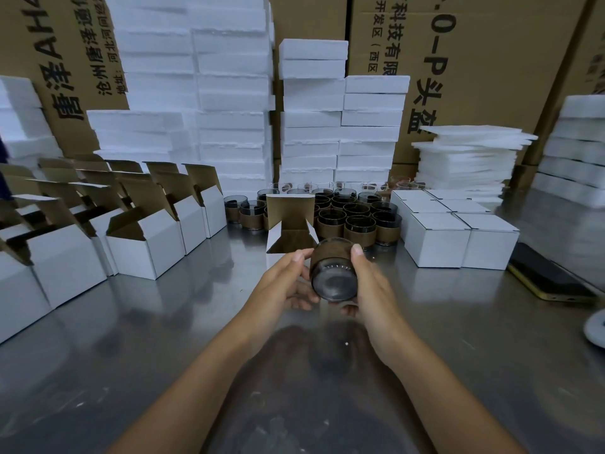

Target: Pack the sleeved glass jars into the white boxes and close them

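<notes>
While the left hand [288,280] and right hand [370,283] curl round its sides, the sleeved glass jar [332,276] hangs tipped — base toward the camera — just before the open white box [289,231] on the steel table [163,322].

Glossy smoked glass jar [333,276], matt white cardboard box [289,239], brushed reflective metal table [131,339]

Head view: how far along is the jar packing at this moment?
Done: closed white cardboard boxes grouped at right. In hand: left hand and right hand hold one dark glass jar in a brown sleeve before an open white box. Left: the cluster of sleeved jars behind it and rows of open boxes at left.
</notes>
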`<state>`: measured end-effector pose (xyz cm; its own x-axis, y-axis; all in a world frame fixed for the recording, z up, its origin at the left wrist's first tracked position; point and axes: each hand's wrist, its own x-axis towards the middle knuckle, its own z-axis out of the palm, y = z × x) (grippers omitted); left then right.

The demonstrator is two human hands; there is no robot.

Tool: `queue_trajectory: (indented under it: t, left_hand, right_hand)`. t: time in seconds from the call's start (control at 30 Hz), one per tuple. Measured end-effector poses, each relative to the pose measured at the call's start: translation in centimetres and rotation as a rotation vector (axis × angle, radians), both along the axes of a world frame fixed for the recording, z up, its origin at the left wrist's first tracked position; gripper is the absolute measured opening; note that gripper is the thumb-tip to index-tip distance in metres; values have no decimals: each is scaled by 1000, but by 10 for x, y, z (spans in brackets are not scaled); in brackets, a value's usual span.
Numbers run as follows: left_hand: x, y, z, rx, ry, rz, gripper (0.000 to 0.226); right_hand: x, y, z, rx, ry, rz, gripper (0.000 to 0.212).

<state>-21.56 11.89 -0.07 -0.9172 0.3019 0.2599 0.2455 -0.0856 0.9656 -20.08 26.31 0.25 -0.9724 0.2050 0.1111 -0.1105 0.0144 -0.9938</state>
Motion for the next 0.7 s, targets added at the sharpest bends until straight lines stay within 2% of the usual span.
queue_trajectory:
  t: [0.27, 0.37, 0.43, 0.57, 0.63, 0.7]
  left_hand:
    - [2, 0, 1, -11, 11, 19, 43]
    - [2, 0, 2, 15, 28, 39, 46]
    - [2, 0, 3, 34, 36, 44, 47]
    - [4, 0, 5, 53, 56, 68, 48]
    - [6, 0, 7, 41, 73, 92, 48]
    - [5, 1, 9, 40, 71, 129, 43]
  right_hand:
    - [1, -1, 1, -41, -19, 14, 42]
    - [6, -1, 1, -28, 82, 86, 62]
    - [8, -2, 1, -40, 166, 102, 68]
    - [7, -4, -1, -89, 288, 79, 54]
    - [5, -4, -4, -53, 330, 55, 47]
    - [4, -6, -9, 22, 362, 28, 51]
